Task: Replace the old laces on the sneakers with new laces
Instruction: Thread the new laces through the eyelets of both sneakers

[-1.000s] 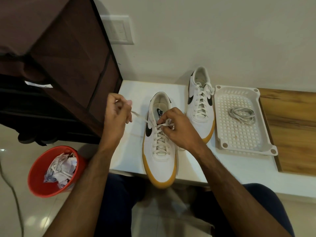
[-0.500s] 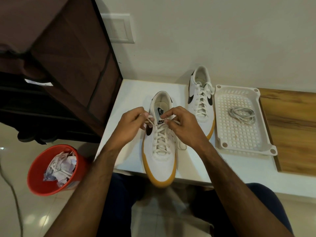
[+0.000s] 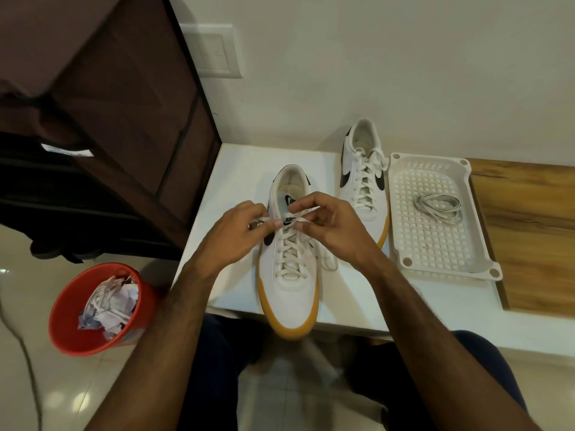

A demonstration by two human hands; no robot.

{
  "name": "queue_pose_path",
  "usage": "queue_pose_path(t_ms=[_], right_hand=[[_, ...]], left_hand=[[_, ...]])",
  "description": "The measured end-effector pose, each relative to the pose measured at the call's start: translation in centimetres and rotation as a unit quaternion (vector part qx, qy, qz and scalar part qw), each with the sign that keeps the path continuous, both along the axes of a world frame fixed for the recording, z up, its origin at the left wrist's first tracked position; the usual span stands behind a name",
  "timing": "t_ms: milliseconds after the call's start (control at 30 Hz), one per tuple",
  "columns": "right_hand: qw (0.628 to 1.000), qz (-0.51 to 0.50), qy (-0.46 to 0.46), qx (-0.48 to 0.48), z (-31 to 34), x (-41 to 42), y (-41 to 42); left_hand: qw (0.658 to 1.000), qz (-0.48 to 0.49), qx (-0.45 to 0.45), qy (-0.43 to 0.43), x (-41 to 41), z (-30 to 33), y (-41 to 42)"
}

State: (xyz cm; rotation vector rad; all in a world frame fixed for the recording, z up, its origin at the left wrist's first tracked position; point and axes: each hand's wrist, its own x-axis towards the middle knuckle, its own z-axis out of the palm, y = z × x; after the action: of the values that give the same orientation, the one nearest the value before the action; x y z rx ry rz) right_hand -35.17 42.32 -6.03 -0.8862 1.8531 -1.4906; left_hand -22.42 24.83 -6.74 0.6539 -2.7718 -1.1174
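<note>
The near sneaker lies under both my hands on the white table, its gum toe poking over the edge toward me. Its white lace is threaded up the eyelets, and I pinch one end in my left hand and the other in my right hand, fingertips almost meeting above the tongue. A loose loop trails on the table below my right wrist. Beyond my right hand stands the second sneaker, laced. Farther right, a white perforated tray holds a coiled grey lace. Down left of my left arm, a red bin sits on the floor, full of crumpled paper.
</note>
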Motion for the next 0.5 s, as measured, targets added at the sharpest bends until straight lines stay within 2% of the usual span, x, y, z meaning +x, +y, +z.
queue_pose_path(t_ms=[67,167,233,300,367,500], right_hand=[[1.000,0.001,-0.020,-0.017,0.2,0.2,0.0],[0.999,0.005,-0.023,-0.024,0.2,0.3,-0.1],[1.000,0.011,-0.013,-0.014,-0.1,0.3,-0.2],[1.000,0.015,0.014,0.004,-0.3,0.2,-0.1],[0.999,0.021,0.032,0.010,-0.3,0.2,0.0],[0.998,0.032,0.054,0.014,-0.4,0.5,-0.2]], left_hand=[[0.998,-0.031,0.033,-0.032,0.0,0.2,0.3],[0.997,-0.042,0.060,-0.004,0.2,0.1,0.2],[0.995,-0.012,0.095,0.017,0.4,0.0,-0.1],[0.984,0.036,0.171,0.038,0.5,0.2,-0.3],[0.965,0.073,0.235,0.086,0.6,0.9,-0.2],[0.931,0.146,0.252,0.219,0.4,1.8,0.2]])
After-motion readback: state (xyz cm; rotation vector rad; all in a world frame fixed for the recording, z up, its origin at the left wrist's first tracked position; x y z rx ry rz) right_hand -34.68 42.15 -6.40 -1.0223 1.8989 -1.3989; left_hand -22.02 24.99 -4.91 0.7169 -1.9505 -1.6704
